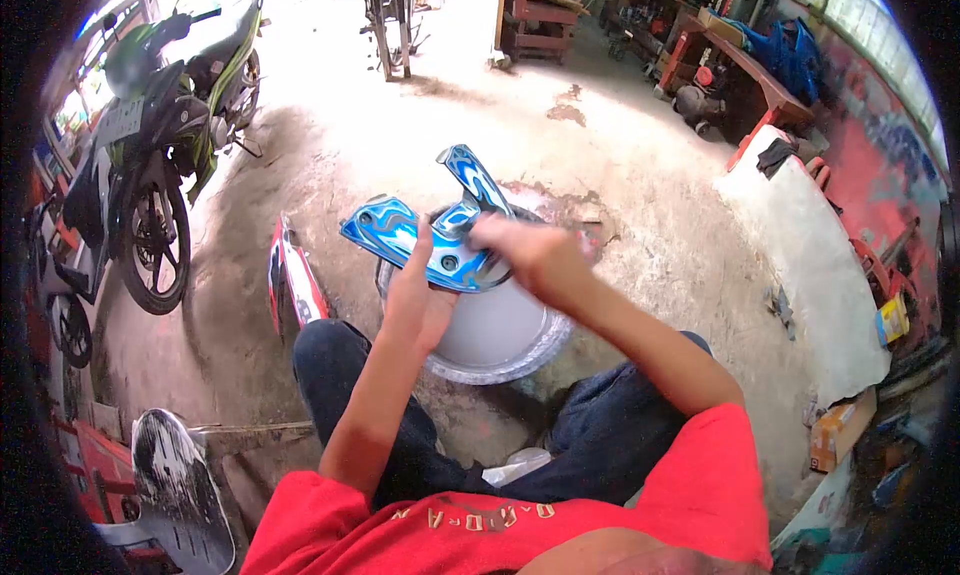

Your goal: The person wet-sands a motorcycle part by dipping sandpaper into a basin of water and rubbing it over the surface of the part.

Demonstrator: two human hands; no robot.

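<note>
A blue, white and grey swirl-patterned plastic fairing panel [384,227], with round holes and an arm rising at its upper right, is held above a tub. My left hand [420,293] grips its lower edge, thumb over the front face and fingers underneath. Against the panel's right part presses my right hand [530,253], fingers curled together and smeared by motion. What its fingertips hold, if anything, I cannot make out. Below lies the round tub [495,375] of cloudy grey water, between my knees.
A red and white panel [298,275] lies on the floor to the left. Farther left stands a motorcycle [160,165]. A scuffed black-and-white panel [180,475] is at lower left. At right are a wooden bench [755,80], a pale slab [800,265] and a cardboard box [838,433].
</note>
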